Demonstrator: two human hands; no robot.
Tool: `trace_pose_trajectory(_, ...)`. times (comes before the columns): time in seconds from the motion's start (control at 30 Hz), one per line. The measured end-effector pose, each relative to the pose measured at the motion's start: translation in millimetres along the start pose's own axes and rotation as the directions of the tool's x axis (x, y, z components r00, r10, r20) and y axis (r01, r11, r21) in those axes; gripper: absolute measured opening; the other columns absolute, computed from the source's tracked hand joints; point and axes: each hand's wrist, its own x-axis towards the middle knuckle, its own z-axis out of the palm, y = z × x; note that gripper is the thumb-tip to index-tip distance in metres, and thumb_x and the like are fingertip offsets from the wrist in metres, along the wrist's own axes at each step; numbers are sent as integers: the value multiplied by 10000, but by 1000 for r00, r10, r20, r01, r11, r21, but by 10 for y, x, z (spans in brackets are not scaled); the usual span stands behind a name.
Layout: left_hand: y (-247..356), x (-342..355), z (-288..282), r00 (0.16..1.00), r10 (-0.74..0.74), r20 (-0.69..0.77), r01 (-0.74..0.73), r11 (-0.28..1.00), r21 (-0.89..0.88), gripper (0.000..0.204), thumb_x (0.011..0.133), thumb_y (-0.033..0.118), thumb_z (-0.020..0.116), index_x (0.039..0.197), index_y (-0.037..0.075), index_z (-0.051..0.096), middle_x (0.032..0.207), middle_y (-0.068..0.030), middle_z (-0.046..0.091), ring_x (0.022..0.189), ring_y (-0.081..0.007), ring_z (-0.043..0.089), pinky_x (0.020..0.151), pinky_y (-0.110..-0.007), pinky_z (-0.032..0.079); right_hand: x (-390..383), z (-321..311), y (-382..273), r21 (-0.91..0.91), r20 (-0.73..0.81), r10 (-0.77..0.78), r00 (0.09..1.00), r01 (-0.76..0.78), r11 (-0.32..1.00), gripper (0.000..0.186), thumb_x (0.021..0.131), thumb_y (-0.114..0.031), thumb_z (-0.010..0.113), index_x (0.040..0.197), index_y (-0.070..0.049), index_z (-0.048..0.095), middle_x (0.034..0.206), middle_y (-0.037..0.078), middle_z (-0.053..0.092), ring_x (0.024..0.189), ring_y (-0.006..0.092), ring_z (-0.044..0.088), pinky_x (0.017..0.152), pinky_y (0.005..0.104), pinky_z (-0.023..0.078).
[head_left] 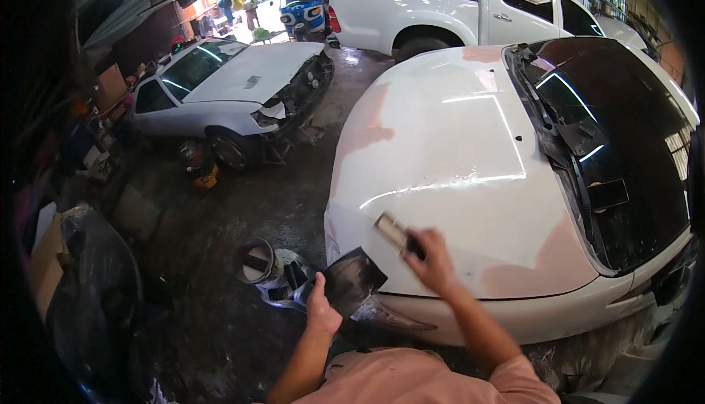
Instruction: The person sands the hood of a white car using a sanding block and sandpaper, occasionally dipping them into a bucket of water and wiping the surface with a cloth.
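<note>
My left hand (323, 307) grips a dark, square flexible sheet (355, 279) just off the front corner of a white car hood (433, 147). My right hand (430, 257) is closed on a block (391, 231) with a pale beige face and a dark end, held over the hood, which carries pinkish patches (558, 257). Left of my left hand stands a bucket (252, 278) with a dark object in it, beside dark pieces (294, 277) on a shiny surface. Whether the block touches the hood I cannot tell.
Behind are a white car (228, 81) with its front end stripped, a white pickup (411, 7) and a blue vehicle (301, 11). A dark container with yellow (197, 165) is on the floor (169, 228). Dark sheeting and cardboard (88, 286) lie at the left. The windscreen (631, 147) is at the right.
</note>
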Motion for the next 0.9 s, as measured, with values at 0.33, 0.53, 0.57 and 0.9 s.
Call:
trace_pose_trajectory(0.33, -268, 23, 467, 984, 57, 167, -77, 990, 117, 588, 1130, 468, 484, 1479, -5, 522, 1447, -148, 615, 1312, -299, 623, 1139, -467, 490, -521, 252, -701, 105, -139, 65, 988, -50, 993, 601, 858, -143, 819, 1403, -28, 593, 1248, 208, 612, 1144, 397, 563, 1018, 486, 463)
trace_pose_trajectory(0.53, -256, -18, 432, 980, 103, 172, -128, 982, 138, 541, 1121, 435, 535, 1444, 2, 555, 1410, -136, 641, 1301, -274, 631, 1122, -444, 505, -545, 273, -734, 127, -159, 25, 987, -4, 992, 612, 853, -133, 828, 1406, -19, 592, 1310, 209, 610, 1194, 395, 568, 1052, 478, 466)
trace_pose_trajectory(0.57, -250, -25, 453, 977, 109, 182, -135, 981, 138, 534, 1119, 431, 543, 1435, 2, 562, 1399, -133, 649, 1296, -270, 634, 1119, -440, 507, -537, 274, -727, 136, -163, 20, 986, 2, 991, 614, 852, -131, 830, 1406, -18, 592, 1320, 208, 610, 1202, 395, 568, 1058, 476, 465)
trace_pose_trajectory(0.9, -151, -139, 420, 969, 191, 154, -213, 967, 140, 528, 1109, 424, 564, 1374, -31, 599, 1314, -151, 683, 1188, -262, 694, 1043, -414, 557, -506, 422, -761, 144, -146, -59, 988, 80, 986, 627, 846, -130, 846, 1407, -22, 586, 1365, 200, 619, 1210, 404, 575, 1059, 477, 464)
